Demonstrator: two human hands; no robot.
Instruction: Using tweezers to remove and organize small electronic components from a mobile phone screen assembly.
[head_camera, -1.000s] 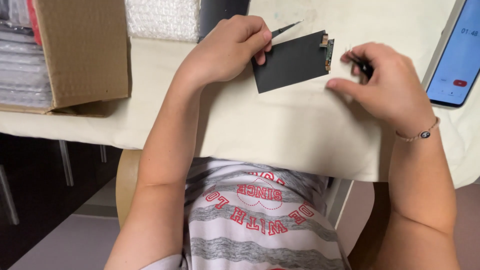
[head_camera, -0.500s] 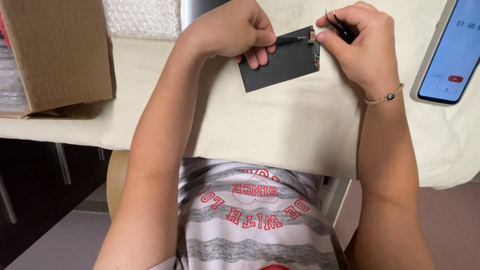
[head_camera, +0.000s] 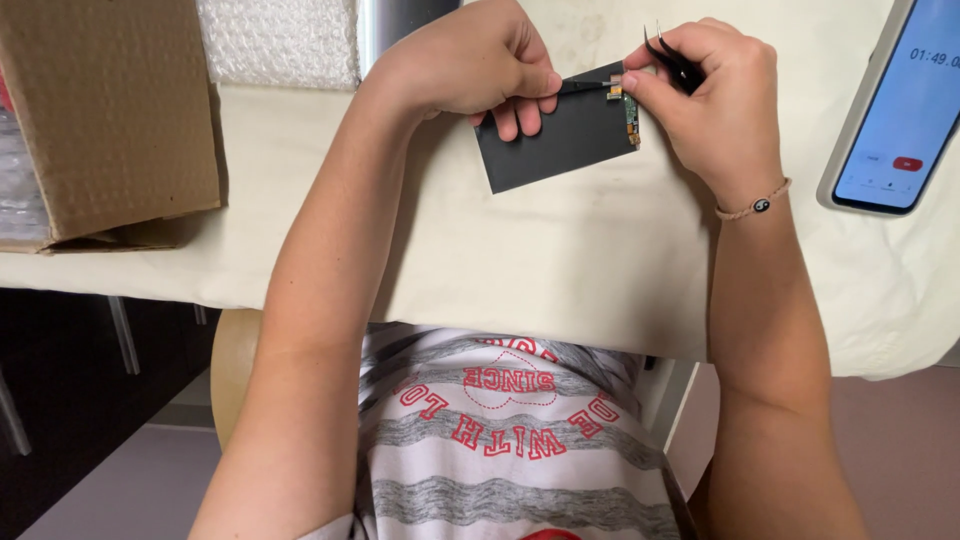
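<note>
Left hand (head_camera: 470, 65) pins dark panel (head_camera: 560, 135); right hand (head_camera: 715, 95) pinches tweezers (head_camera: 675, 58).

The left hand (head_camera: 470, 65) pins a dark flat panel (head_camera: 555, 135) against the cloth-covered counter (head_camera: 560, 260), thumb and fingers pinching a thin black tool at the panel's top edge. The right hand (head_camera: 715, 95) holds black tweezers (head_camera: 672, 55) by the small circuit strip (head_camera: 630, 110) on the panel's right edge. A cardboard box (head_camera: 110, 110) sits at the counter's left end, a phone (head_camera: 900, 110) at its right.
</note>
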